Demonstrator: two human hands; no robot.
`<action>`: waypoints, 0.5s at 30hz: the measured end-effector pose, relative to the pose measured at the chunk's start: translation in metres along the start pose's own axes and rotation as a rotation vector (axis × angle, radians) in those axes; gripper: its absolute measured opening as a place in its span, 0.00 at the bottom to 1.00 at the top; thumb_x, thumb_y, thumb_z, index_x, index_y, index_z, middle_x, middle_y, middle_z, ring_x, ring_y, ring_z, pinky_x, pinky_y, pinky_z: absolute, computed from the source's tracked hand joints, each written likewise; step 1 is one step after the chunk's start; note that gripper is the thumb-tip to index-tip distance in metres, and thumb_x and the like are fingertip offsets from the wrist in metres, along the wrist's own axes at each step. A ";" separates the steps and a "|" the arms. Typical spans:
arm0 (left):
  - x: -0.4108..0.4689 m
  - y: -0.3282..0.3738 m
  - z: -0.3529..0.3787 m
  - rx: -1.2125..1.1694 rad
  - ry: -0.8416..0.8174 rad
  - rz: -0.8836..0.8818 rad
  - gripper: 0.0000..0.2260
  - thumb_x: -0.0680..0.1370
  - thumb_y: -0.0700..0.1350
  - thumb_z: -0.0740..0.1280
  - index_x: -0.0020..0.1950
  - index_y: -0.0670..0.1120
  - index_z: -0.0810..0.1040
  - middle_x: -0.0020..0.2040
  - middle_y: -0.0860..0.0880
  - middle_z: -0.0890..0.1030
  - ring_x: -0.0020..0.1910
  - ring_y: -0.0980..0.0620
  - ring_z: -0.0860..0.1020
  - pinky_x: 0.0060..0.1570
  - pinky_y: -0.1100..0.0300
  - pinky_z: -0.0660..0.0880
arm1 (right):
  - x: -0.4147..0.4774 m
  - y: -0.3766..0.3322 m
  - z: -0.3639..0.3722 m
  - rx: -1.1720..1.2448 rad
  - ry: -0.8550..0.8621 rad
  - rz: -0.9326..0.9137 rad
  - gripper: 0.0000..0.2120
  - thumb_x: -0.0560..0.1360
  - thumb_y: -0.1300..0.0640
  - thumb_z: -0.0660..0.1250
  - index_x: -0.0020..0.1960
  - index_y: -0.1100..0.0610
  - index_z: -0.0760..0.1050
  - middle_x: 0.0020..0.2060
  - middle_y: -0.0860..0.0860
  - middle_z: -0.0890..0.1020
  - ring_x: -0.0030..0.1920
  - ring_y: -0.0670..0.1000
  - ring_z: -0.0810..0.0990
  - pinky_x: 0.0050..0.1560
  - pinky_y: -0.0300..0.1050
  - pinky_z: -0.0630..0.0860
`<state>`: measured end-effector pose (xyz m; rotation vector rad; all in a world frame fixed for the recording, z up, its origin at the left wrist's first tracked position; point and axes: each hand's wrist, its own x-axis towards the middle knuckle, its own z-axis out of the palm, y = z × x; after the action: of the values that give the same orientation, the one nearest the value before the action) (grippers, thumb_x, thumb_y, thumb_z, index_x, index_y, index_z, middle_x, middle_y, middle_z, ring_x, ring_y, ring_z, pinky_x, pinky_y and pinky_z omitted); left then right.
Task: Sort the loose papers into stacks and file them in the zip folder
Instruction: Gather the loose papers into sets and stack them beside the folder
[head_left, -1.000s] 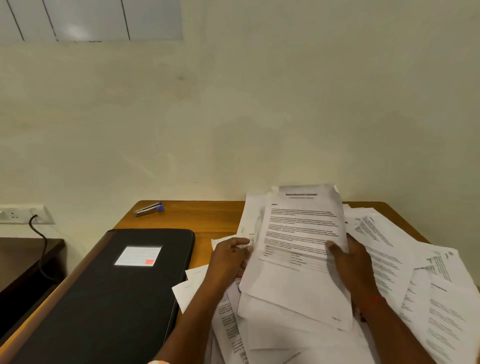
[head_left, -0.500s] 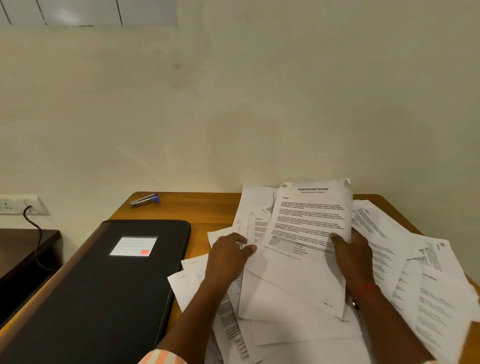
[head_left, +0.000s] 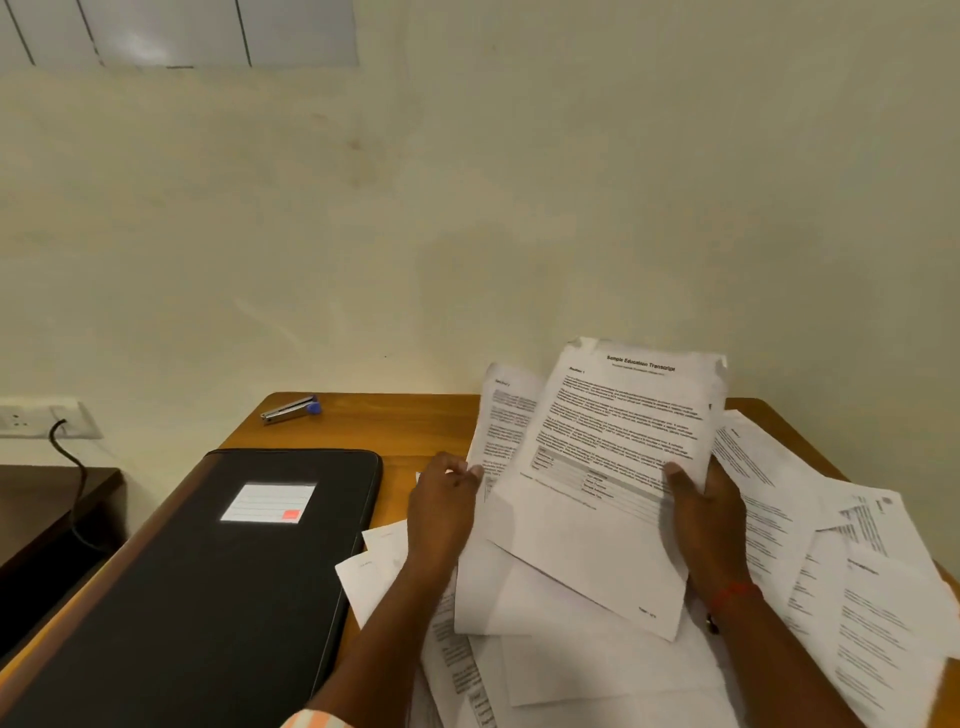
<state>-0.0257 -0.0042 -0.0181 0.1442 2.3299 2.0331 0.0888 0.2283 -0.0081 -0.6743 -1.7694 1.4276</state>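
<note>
Papers (head_left: 613, 457) gripped by fingers (head_left: 684, 482) (each side)

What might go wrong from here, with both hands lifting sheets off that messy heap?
1. The held sheets are skewed, not squared, and the left hand and right hand only pinch their side edges; one may slip back into the heap.
2. The loose papers on the right lie close to the desk edge; a nudge might push some off.
3. The zip folder is closed, and neither hand is free to open it.
</note>
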 end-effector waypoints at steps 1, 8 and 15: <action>0.001 0.001 -0.003 -0.083 -0.007 -0.056 0.04 0.81 0.48 0.70 0.50 0.49 0.76 0.48 0.50 0.86 0.44 0.48 0.86 0.48 0.41 0.83 | 0.001 0.000 -0.001 0.024 -0.001 -0.001 0.17 0.81 0.60 0.66 0.69 0.55 0.74 0.59 0.50 0.80 0.59 0.52 0.77 0.60 0.48 0.72; 0.006 0.006 -0.023 -0.257 0.216 0.092 0.05 0.84 0.44 0.64 0.57 0.53 0.76 0.55 0.52 0.85 0.51 0.51 0.85 0.48 0.48 0.84 | -0.001 -0.005 -0.008 0.136 -0.067 -0.027 0.20 0.82 0.58 0.65 0.73 0.52 0.72 0.62 0.49 0.80 0.61 0.51 0.78 0.61 0.49 0.75; 0.001 0.011 -0.022 -0.303 0.186 0.100 0.05 0.84 0.44 0.64 0.58 0.51 0.77 0.55 0.50 0.85 0.52 0.50 0.85 0.49 0.48 0.84 | -0.007 -0.018 -0.008 0.228 -0.156 -0.034 0.15 0.82 0.60 0.64 0.66 0.47 0.73 0.52 0.39 0.81 0.48 0.38 0.81 0.48 0.39 0.77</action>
<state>-0.0286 -0.0248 -0.0041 0.0626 2.1113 2.5188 0.1007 0.2230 0.0086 -0.4214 -1.6912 1.6651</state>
